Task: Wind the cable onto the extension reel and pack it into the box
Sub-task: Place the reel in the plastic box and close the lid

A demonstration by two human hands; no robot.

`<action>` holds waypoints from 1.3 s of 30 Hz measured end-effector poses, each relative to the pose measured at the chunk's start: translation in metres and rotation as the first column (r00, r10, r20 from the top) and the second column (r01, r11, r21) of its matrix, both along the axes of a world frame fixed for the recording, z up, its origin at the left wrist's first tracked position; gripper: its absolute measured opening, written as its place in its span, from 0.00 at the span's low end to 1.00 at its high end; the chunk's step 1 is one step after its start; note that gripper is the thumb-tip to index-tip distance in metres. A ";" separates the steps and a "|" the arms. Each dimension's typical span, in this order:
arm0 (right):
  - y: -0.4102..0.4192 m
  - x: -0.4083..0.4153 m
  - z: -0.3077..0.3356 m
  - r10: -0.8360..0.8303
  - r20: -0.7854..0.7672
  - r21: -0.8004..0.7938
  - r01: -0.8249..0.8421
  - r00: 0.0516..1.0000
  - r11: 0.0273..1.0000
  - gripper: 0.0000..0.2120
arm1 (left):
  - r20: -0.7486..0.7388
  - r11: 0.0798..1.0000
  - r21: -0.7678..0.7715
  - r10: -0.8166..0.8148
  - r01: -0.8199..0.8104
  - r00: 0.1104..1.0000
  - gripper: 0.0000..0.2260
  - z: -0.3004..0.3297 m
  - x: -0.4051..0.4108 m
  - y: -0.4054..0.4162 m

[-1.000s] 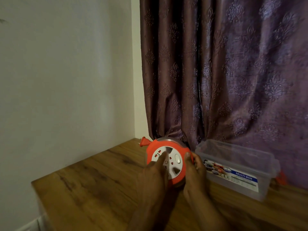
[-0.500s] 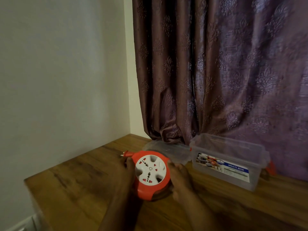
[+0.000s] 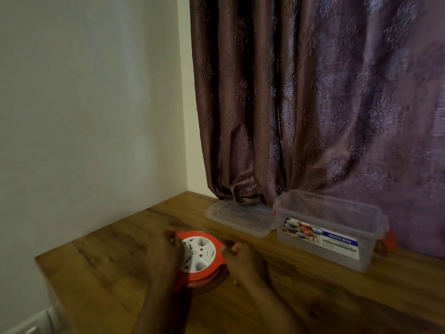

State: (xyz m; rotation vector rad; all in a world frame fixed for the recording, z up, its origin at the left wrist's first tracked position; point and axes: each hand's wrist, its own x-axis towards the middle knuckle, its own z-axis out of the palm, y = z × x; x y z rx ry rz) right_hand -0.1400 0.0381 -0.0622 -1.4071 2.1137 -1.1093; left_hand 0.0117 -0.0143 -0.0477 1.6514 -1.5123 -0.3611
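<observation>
An orange extension reel (image 3: 201, 256) with a white socket face lies tilted on the wooden table (image 3: 101, 266), low in the view. My left hand (image 3: 163, 254) grips its left rim, and my right hand (image 3: 240, 260) holds the right rim with curled fingers. A clear plastic box (image 3: 325, 227) labelled MULTI-BOX stands open to the right, apart from the reel. Its clear lid (image 3: 238, 216) lies flat on the table beside it. The cable itself is hidden.
A purple patterned curtain (image 3: 313, 104) hangs right behind the box and lid. A white wall (image 3: 91, 116) bounds the table on the left. The table's left edge drops off near my left arm.
The reel came down from upright in front of the box to lie on the table, lower and further left. The lid has come into sight. My hands stayed on the reel's rim.
</observation>
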 end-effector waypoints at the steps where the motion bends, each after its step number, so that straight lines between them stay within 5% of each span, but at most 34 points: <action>1: 0.001 0.000 0.001 -0.003 -0.016 0.004 0.003 1.000 1.000 0.16 | -0.002 1.000 0.006 -0.005 0.005 1.000 0.13 -0.001 0.000 -0.002; 6: 0.005 -0.004 0.008 0.011 -0.014 0.025 -0.011 1.000 1.000 0.14 | -0.101 0.995 -0.058 -0.088 0.082 0.991 0.12 0.001 -0.007 -0.003; 9: 0.008 -0.017 0.021 -0.019 -0.042 -0.049 0.017 0.999 0.999 0.10 | -0.110 0.935 -0.351 -0.095 0.051 0.989 0.10 0.005 -0.028 0.008; 13: 0.022 -0.055 0.046 -0.171 -0.230 -0.226 0.118 0.958 0.967 0.07 | 0.151 0.804 -0.487 -0.309 0.343 0.939 0.12 0.009 -0.072 0.022; 16: 0.037 -0.091 0.058 -0.356 -0.521 -0.346 0.190 0.776 0.919 0.11 | 0.341 0.720 -0.459 -0.399 0.521 0.851 0.15 0.020 -0.107 0.020; 19: 0.051 -0.122 0.064 -0.400 -0.713 -0.275 0.295 0.576 0.915 0.15 | 0.516 0.637 -0.344 -0.486 0.690 0.706 0.20 0.034 -0.146 0.020; 25: 0.068 -0.145 0.058 -0.269 -0.773 -0.033 0.387 0.574 0.922 0.21 | 0.709 0.617 -0.050 -0.532 0.785 0.463 0.26 0.046 -0.193 0.017; 30: 0.080 -0.131 0.069 -0.219 -0.814 -0.057 0.302 0.538 0.952 0.13 | 0.643 0.604 -0.150 -0.541 0.782 0.541 0.16 0.043 -0.186 0.022; 39: 0.115 -0.076 0.084 0.010 -0.798 0.068 0.074 0.603 0.995 0.15 | 0.578 0.551 -0.310 -0.538 0.775 0.614 0.14 0.026 -0.118 0.043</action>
